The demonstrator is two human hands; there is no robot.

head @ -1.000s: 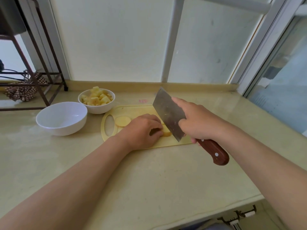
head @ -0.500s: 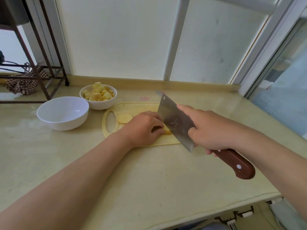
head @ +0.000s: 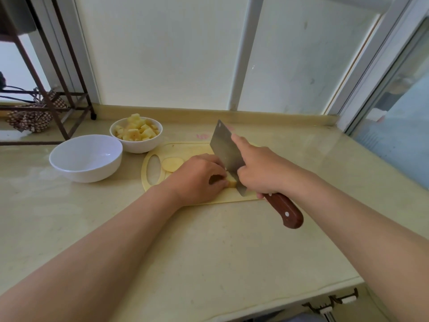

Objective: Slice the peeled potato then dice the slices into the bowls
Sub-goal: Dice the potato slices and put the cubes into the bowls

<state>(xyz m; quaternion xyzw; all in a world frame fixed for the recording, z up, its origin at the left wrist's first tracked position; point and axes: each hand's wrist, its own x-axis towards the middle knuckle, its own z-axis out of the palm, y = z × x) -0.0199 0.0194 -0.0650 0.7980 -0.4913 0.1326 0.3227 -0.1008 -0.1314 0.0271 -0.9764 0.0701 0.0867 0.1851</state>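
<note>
On the desk, a cutting board lies at centre. On it the left grip holds a potato piece, and the knife in the right grip stands against the piece's right end. A slice lies toward the board's left end. Behind the board's left end sits a bowl of potato cubes. A second bowl sits just beside it, to its left and nearer the front. A rack stands at the far left rear.

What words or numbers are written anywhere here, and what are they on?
No words or numbers can be read here.
A pink mark on the countertop behind the cutting board: too faint and blurred to read.
The cleaver, empty bowl, full bowl: no writing shows.
</note>
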